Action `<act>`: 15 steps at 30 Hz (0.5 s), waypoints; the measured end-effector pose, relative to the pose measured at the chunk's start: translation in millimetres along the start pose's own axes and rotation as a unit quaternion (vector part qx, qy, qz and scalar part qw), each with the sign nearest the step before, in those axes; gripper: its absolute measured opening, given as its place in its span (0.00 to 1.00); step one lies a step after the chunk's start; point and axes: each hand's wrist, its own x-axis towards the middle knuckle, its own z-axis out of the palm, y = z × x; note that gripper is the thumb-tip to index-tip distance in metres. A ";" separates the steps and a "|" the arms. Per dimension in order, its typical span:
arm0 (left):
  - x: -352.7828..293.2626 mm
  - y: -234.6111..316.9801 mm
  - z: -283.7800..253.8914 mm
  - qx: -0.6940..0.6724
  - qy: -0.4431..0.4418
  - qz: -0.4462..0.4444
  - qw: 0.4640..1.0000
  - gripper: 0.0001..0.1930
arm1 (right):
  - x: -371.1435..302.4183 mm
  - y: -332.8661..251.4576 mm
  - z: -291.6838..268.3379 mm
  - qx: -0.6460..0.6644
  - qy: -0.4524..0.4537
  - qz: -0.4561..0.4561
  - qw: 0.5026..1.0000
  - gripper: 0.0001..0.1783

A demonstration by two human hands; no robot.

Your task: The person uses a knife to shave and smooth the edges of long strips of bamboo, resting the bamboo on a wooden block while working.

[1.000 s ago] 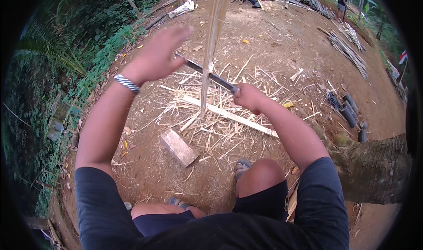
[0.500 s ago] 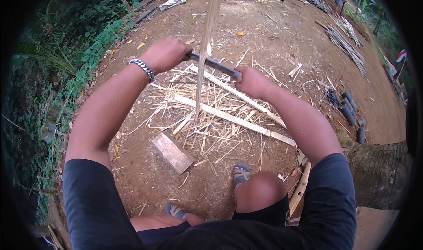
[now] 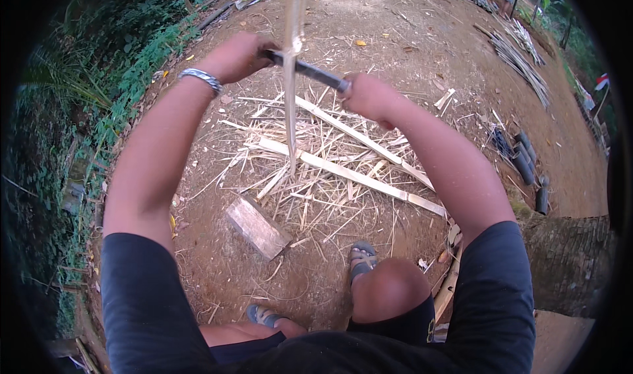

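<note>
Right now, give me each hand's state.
Left hand: closed on the blade, at its far end.
Right hand: closed on the blade's handle end.

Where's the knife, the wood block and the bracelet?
Knife (image 3: 315,72): head view, on the dark blade between the two hands.
Wood block (image 3: 257,227): head view, on its flat top face, lying on the dirt.
Bracelet (image 3: 201,78): head view, on the metal band around the left wrist.
</note>
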 end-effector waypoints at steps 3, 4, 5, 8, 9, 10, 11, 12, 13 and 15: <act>-19.4 9.7 -28.2 -0.120 0.191 0.078 0.971 0.27 | -17.9 -16.2 7.3 0.056 -0.034 -0.036 0.997 0.17; -18.7 24.1 -46.8 -0.276 0.264 0.110 0.917 0.27 | -20.7 -14.4 14.2 0.078 -0.032 -0.036 0.996 0.17; -19.2 38.8 -64.2 -0.424 0.327 0.137 0.833 0.27 | -22.3 -13.7 23.2 0.101 -0.029 -0.037 0.994 0.17; -31.5 107.8 -97.3 -0.481 0.419 0.032 0.769 0.20 | -29.1 -29.5 51.4 0.147 -0.016 -0.026 0.989 0.18; -31.4 111.3 -100.7 -0.464 0.421 0.008 0.779 0.19 | -33.7 -35.4 59.2 0.155 -0.019 -0.025 0.987 0.18; -31.5 110.9 -107.5 -0.445 0.425 -0.016 0.788 0.17 | -39.7 -42.3 68.0 0.187 -0.015 -0.015 0.982 0.20; -29.1 112.0 -113.1 -0.429 0.428 -0.037 0.795 0.16 | -47.6 -47.3 71.6 0.198 -0.024 -0.015 0.980 0.21; -29.9 113.3 -116.4 -0.347 0.456 -0.035 0.819 0.13 | -56.0 -53.0 74.6 0.210 -0.033 -0.016 0.977 0.22; -32.2 115.9 -119.0 -0.368 0.450 -0.032 0.813 0.12 | -63.0 -55.4 78.2 0.221 -0.039 -0.015 0.974 0.23; -33.1 121.8 -119.7 -0.415 0.435 -0.024 0.799 0.11 | -72.3 -50.6 90.7 0.220 -0.016 -0.039 0.974 0.23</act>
